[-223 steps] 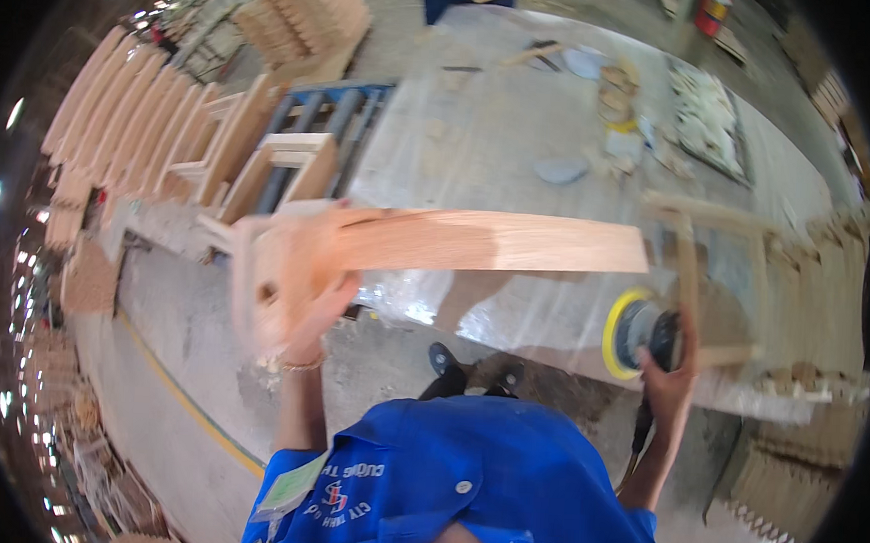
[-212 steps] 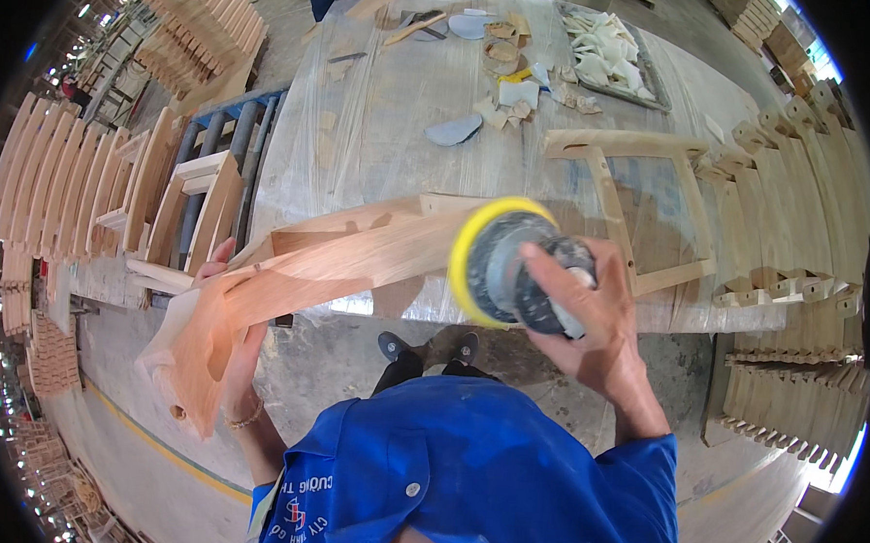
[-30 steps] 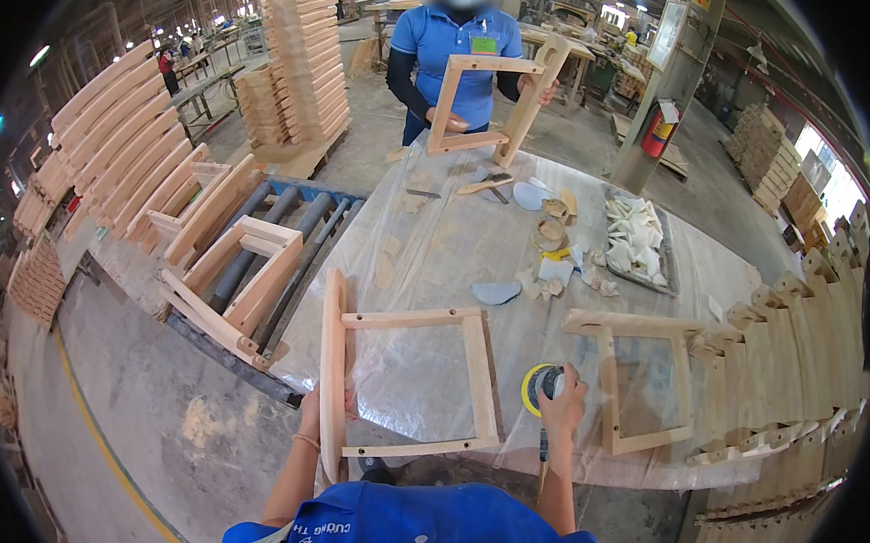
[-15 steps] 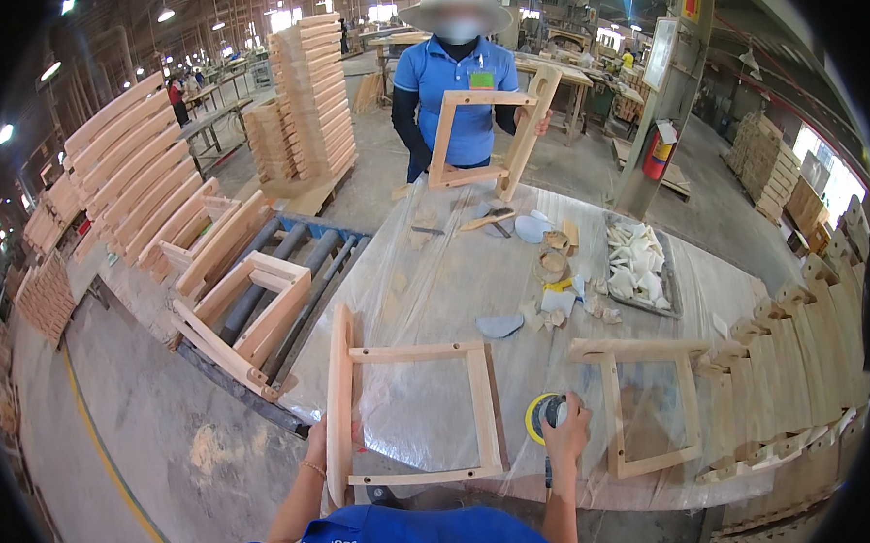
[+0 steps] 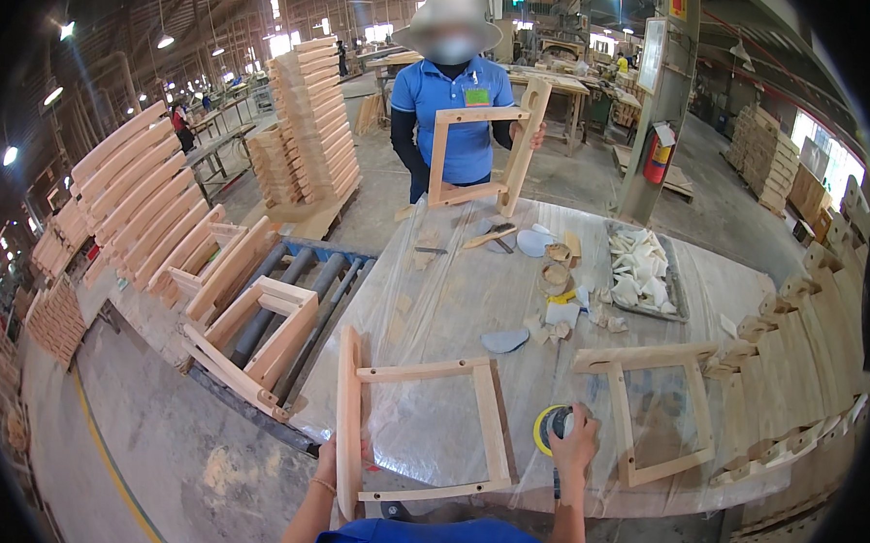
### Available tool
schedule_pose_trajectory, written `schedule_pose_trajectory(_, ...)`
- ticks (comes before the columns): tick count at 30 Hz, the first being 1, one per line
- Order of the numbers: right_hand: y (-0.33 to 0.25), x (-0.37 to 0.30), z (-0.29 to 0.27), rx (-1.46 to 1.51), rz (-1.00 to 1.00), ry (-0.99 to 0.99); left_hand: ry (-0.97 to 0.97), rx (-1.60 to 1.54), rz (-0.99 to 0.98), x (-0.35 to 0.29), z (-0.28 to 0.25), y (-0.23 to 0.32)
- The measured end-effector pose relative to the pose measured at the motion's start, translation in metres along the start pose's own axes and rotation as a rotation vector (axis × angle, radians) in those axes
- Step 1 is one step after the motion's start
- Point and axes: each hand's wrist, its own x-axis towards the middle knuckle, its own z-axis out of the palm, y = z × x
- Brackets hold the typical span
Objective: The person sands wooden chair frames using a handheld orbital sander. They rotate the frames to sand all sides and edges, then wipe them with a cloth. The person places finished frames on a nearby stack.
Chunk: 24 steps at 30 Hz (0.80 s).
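Note:
A pale wooden frame [image 5: 494, 425] with a longer board [image 5: 349, 423] along its left side stands on the plastic-covered table in front of me. My left hand [image 5: 326, 466] is closed round the lower part of that board; some of its fingers are hidden behind the wood. To the right of the frame, my right hand [image 5: 575, 445] grips a round orbital sander [image 5: 547, 429] with a yellow rim and dark body. The sander is apart from the frame, low over or on the table. A second wooden frame [image 5: 667, 471] lies to its right.
Across the table [image 5: 424, 310] a co-worker [image 5: 458, 112] holds up another frame [image 5: 440, 155]. Sanding discs [image 5: 505, 342], a brush [image 5: 490, 237] and a tray of white scraps [image 5: 684, 302] lie between us. Left is a roller conveyor [image 5: 304, 263] with frames; wooden parts [image 5: 789, 384] line the right edge.
The view has shifted slightly, so the scene sits a little lower and further right. Both hands keep their grips on the frame and the sander.

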Motion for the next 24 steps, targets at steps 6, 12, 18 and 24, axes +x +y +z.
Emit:
schedule_pose_trajectory(6,0.0014,0.0,-0.0004,-0.01,0.012,-0.018,0.012,0.06,-0.002,0.0012,-0.0005,0.0023)
schedule_pose_trajectory(12,0.0037,0.0015,0.0012,-0.012,0.015,-0.018,0.02,0.064,0.013,0.0,0.0007,0.0017)
schedule_pose_trajectory(18,0.008,0.0019,0.0045,0.012,0.004,-0.008,0.026,0.094,0.034,-0.002,0.0031,0.0019)
schedule_pose_trajectory(24,0.0074,0.0018,0.004,0.005,0.008,-0.017,-0.011,0.023,0.02,-0.0021,0.0017,0.0014)
